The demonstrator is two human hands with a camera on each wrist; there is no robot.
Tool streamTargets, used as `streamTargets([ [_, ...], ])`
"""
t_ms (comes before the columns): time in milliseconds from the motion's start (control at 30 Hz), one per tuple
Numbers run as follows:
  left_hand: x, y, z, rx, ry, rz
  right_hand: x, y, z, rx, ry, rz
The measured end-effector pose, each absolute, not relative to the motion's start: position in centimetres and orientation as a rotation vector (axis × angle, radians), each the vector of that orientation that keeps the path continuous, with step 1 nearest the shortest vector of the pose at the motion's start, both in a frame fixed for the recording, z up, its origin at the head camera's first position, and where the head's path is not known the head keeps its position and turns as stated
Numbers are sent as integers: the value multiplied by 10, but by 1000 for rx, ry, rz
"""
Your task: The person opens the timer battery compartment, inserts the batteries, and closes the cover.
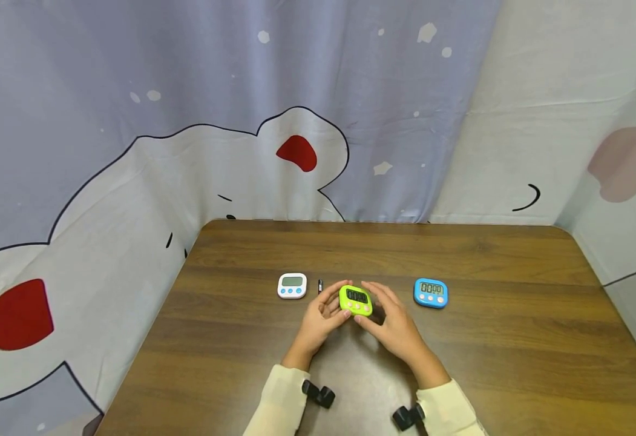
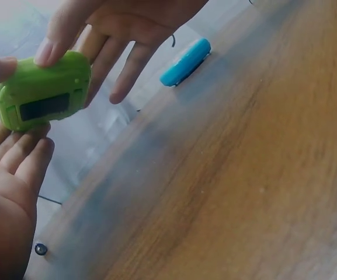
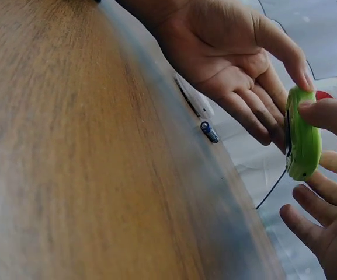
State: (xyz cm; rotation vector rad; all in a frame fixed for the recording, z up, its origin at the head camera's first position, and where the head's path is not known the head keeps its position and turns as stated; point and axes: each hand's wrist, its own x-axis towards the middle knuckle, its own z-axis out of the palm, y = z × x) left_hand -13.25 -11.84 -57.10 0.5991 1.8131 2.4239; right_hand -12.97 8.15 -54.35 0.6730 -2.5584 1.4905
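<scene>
A lime-green digital timer (image 1: 356, 301) is held up over the table between both hands, its display and buttons facing the head camera. My left hand (image 1: 316, 322) pinches its left side, thumb at the lower edge and fingers behind. My right hand (image 1: 396, 326) holds it from the right, thumb on the lower edge; its other fingers spread loosely. In the left wrist view, the back of the green timer (image 2: 42, 79) shows a dark rectangular patch. Just beyond my left fingers lies a small dark cylinder (image 3: 209, 132), like a battery, on the table.
A white timer (image 1: 292, 286) with blue buttons lies left of the hands, its screen blank. To the right lies a blue timer (image 1: 431, 293) with digits showing. The wooden table (image 1: 230, 363) ends at the back against a printed curtain (image 1: 203, 175).
</scene>
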Motion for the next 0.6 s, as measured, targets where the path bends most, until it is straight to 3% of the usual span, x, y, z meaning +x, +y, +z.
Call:
streamTargets([
  [433,-130,-116,-562,865,1758,2385,-129,94,-526,763,-2650,1540],
  [600,-123,-117,-536,964,1918,2260,-132,98,-515,851,-2651,1345],
])
